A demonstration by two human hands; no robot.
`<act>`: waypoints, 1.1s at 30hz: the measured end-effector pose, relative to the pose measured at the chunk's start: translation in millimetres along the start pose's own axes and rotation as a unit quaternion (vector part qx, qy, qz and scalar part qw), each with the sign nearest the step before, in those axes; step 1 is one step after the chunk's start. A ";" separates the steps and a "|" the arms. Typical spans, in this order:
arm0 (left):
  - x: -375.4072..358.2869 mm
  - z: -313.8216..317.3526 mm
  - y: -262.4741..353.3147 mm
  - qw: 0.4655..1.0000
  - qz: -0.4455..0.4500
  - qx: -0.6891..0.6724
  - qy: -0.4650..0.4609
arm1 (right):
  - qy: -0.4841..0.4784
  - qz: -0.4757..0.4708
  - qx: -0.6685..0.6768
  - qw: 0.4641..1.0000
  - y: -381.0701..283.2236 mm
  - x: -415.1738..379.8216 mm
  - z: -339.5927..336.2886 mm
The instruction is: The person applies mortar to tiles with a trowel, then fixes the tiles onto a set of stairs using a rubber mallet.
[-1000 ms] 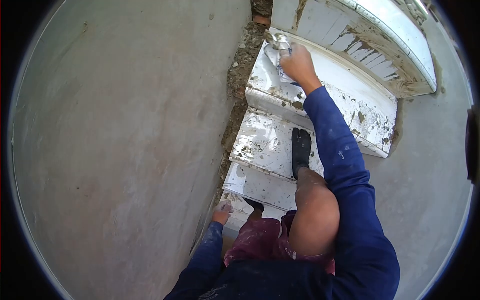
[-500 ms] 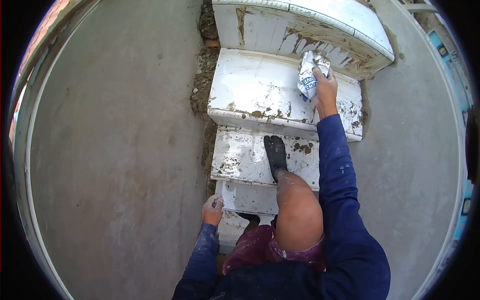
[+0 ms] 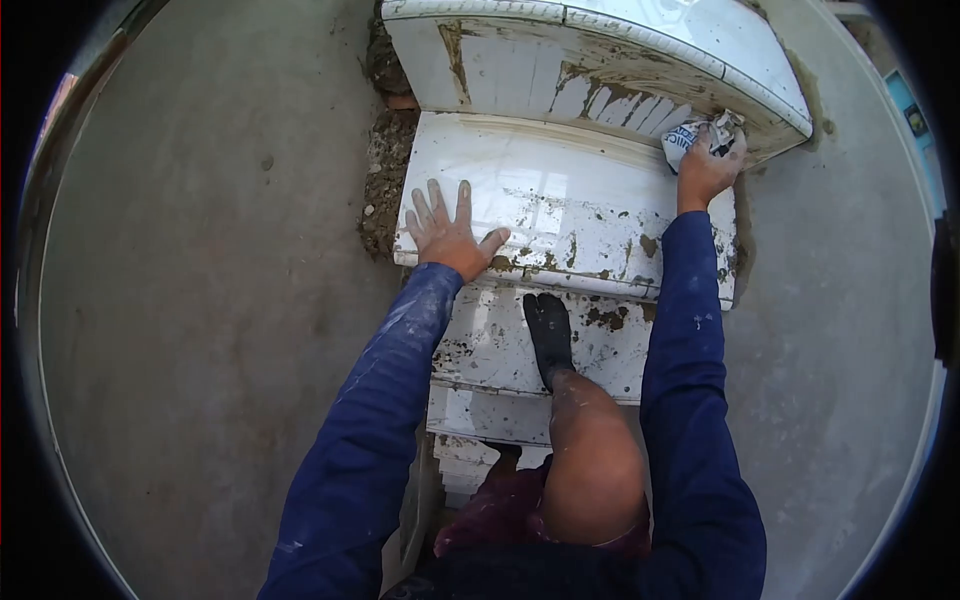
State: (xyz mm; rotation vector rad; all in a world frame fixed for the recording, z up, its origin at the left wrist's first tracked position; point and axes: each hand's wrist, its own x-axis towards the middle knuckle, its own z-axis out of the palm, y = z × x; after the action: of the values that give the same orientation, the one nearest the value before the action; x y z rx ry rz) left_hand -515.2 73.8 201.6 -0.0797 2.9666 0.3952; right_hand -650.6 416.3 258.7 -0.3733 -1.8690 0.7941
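Note:
My left hand, dusty and with its fingers spread, lies on the left part of a white tiled step and holds nothing. Crumpled white plastic with blue lettering is gripped in my right hand, close to the right end of the riser above that step. Brown smears and drips mark the riser, and dark mud spots dot the step's front part. My fingertips on the right are partly hidden by the plastic.
My foot in a dark split-toe sock stands on a lower muddy step. Rough mortar runs along the stairs' left side. Grey walls or surfaces flank both sides; the top step rises ahead.
My left hand has moved forward from beside the lower steps and opened onto the tiled step. My right hand has carried the plastic to the right, against the riser's right part.

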 end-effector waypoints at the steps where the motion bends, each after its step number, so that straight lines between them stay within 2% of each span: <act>1: 2.9 0.6 0.1 1.000 -0.004 0.004 -0.013 | -0.028 -0.008 0.034 0.999 -17.5 -20.3 12.1; 5: 1.5 -1.4 0.0 0.999 -0.007 -0.003 -0.039 | -0.117 -0.100 0.168 0.974 -133.8 -104.8 74.9; 6: 2.0 -3.7 0.0 0.999 -0.005 -0.007 -0.036 | -0.138 -0.179 0.173 0.959 -158.8 -126.1 100.5; 7: 1.7 -13.4 3.7 0.998 -0.015 -0.018 -0.063 | -0.177 -0.209 0.201 0.940 -186.8 -154.2 124.8; 8: 4.8 -9.9 1.2 0.997 -0.016 0.014 -0.081 | -0.260 -0.223 0.247 0.906 -208.7 -180.9 144.6; 10: 5.9 -19.2 -0.2 0.988 -0.008 0.049 -0.146 | -0.341 -0.180 0.261 0.885 -242.0 -204.8 159.2; 13: 8.0 -24.8 3.3 0.986 -0.020 0.022 -0.161 | -0.330 -0.143 0.308 0.881 -241.8 -186.2 107.2; 15: 3.8 -15.0 0.9 0.996 -0.011 -0.019 -0.084 | -0.269 -0.141 0.274 0.912 -218.0 -152.0 68.1; 16: 2.6 -10.8 0.2 0.997 -0.011 -0.042 -0.057 | -0.249 -0.102 0.255 0.929 -207.5 -134.7 58.2; 18: 2.3 -11.0 0.2 0.997 -0.012 -0.052 -0.060 | -0.160 -0.124 0.231 0.952 -195.8 -109.3 67.8; 20: 2.2 -10.7 0.8 0.997 -0.015 -0.040 -0.060 | -0.137 -0.218 0.200 0.945 -203.8 -111.7 98.3; 22: 2.5 -12.1 -1.6 0.997 -0.015 -0.032 -0.067 | -0.224 -0.299 0.156 0.914 -224.8 -150.5 132.4; 23: 3.6 -12.5 -1.5 0.997 -0.011 -0.026 -0.073 | -0.320 -0.252 0.199 0.891 -232.9 -176.8 141.6; 24: 5.7 -21.7 2.7 0.993 -0.020 0.007 -0.119 | -0.409 -0.200 0.236 0.859 -240.0 -195.9 145.7; 26: 10.6 -26.7 6.2 0.982 -0.029 0.052 -0.178 | -0.370 -0.201 0.249 0.872 -241.9 -195.2 122.1; 28: 7.2 -21.1 7.6 0.990 -0.038 0.032 -0.131 | -0.376 -0.123 0.295 0.870 -214.9 -161.5 77.2; 29: 8.2 -19.1 7.9 0.993 -0.029 0.028 -0.112 | -0.433 -0.028 0.281 0.856 -197.8 -133.8 44.8; 31: 6.4 -11.0 6.4 0.994 -0.025 0.035 -0.101 | -0.402 0.038 0.319 0.858 -130.2 -86.6 -1.6; 32: 9.1 -8.5 4.6 0.993 -0.032 0.049 -0.100 | -0.380 0.123 0.278 0.873 -109.7 -57.0 -39.9; 33: 9.1 -2.6 2.3 0.995 -0.029 0.049 -0.077 | -0.374 0.146 0.234 0.885 -90.5 -26.5 -76.0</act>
State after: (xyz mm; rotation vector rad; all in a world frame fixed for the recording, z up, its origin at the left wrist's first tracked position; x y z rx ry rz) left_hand -524.8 75.0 203.3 -0.1197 2.8194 0.2365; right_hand -562.2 361.4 320.6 -0.0217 -2.2382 1.7436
